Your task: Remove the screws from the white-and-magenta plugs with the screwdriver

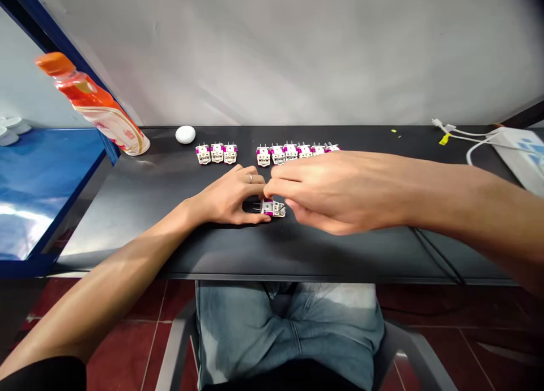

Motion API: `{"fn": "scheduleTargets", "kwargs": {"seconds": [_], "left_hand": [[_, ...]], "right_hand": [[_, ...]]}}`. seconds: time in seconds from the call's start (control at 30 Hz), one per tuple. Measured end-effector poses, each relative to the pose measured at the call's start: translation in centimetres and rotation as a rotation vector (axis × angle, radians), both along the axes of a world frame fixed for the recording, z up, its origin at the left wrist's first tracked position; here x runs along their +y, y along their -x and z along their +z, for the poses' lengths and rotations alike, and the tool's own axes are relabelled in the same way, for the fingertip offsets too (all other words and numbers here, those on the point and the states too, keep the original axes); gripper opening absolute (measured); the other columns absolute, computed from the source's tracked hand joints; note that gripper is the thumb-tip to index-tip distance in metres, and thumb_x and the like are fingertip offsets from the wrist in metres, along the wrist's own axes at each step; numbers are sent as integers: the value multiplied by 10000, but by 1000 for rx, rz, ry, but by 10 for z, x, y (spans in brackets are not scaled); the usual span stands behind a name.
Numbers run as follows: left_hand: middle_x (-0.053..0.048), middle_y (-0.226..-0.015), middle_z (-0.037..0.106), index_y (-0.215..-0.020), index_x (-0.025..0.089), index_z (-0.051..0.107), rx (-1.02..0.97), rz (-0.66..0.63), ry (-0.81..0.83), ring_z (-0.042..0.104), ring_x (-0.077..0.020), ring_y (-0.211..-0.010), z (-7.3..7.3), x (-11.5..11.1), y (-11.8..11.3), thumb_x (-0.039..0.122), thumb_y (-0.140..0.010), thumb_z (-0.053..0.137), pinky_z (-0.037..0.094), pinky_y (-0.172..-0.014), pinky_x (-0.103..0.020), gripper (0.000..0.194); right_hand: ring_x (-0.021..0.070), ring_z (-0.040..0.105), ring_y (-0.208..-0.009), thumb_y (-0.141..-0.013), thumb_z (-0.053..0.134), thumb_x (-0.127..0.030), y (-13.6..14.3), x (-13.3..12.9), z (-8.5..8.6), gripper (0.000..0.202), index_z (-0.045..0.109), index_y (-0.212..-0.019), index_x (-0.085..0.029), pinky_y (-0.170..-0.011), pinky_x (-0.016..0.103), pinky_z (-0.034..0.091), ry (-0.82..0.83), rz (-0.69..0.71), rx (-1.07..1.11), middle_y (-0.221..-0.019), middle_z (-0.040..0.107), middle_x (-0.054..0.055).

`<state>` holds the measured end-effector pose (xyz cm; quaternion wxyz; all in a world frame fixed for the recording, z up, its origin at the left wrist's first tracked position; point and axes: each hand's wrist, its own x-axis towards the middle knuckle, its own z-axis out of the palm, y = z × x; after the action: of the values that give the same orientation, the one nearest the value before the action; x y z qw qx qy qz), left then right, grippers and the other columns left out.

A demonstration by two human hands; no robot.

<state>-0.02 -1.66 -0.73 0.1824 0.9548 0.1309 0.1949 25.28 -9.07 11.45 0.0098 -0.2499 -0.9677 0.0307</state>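
Observation:
A small white-and-purple plug insert (pixel 272 208) with metal pins lies on the dark table. My left hand (pixel 236 195), a ring on one finger, grips it between thumb and fingertips, its pins pointing left. My right hand (pixel 335 192) is closed just above and to the right of it, with bent fingers. A thin dark tip shows at the insert's right end below these fingers; what my right hand holds is otherwise hidden. Behind the hands stand a row of similar plug inserts (pixel 290 151), partly covered by my right hand, and a group of three plug inserts (pixel 217 152) further left.
An orange-capped bottle (pixel 108 116) and a white egg-shaped object (pixel 185 134) stand at the back left. White cables (pixel 467 135) and a white box (pixel 521 153) lie at the right. A wall (pixel 297 51) closes off the table's (pixel 178 260) back.

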Motion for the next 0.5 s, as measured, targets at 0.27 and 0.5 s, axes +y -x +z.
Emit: {"fn": "scheduleTargets", "kwargs": {"seconds": [0.27,0.5], "left_hand": [[-101,-1035,802,-1129,207,804,0,2,-6,687,-308,-1040,1,-1,0,587,-1059,764,509,-944,-432,388],[-95,-1032,803,-1141,227,812,5,9,17,683,-308,-1033,0,0,-1,572,-1030,797,511,-944,-431,363]], "right_hand": [[225,623,-704,-1068,576,-232,3,-4,7,145,697,-1136,-189,-600,356,304,-60,-42,-166,-912,750,88],[225,599,-652,-1107,517,-217,2,-3,5,211,688,-1226,-185,-588,371,265,-74,-81,-221,-811,721,56]]}}
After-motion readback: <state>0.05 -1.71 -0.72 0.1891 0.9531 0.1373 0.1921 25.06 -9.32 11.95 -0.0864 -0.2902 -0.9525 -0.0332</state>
